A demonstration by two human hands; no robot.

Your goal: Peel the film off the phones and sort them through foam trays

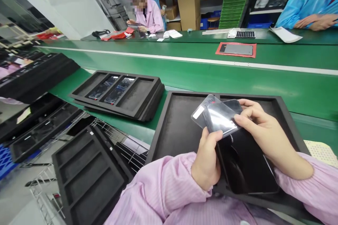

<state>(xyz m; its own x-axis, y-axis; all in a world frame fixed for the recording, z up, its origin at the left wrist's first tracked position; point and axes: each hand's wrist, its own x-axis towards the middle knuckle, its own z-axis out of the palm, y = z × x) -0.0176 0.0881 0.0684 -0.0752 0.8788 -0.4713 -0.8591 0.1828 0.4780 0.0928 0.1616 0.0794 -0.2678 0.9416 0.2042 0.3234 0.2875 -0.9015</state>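
Observation:
A black glossy tablet-like panel (246, 167) is tilted in front of me, over a black foam tray (178, 130). My left hand (207, 161) is closed at its left edge, thumb on top near the lower corner of a clear film (221, 117). That film is partly lifted and reflects light. My right hand (266, 135) pinches the film's right edge between thumb and fingers. Past the film's far-left edge sticks out a clear tab with a white label (198, 112) and dark handwriting. The panel's upper part is hidden beneath film and fingers.
To the left, stacked foam trays (139, 110) hold two dark screens. A slotted tray (87, 175) leans on a wire rack (43, 186). Across the green belt (185, 72) lies a grey device on a red mat (219, 50). Co-workers sit opposite. A dotted sheet (320, 153) is at right.

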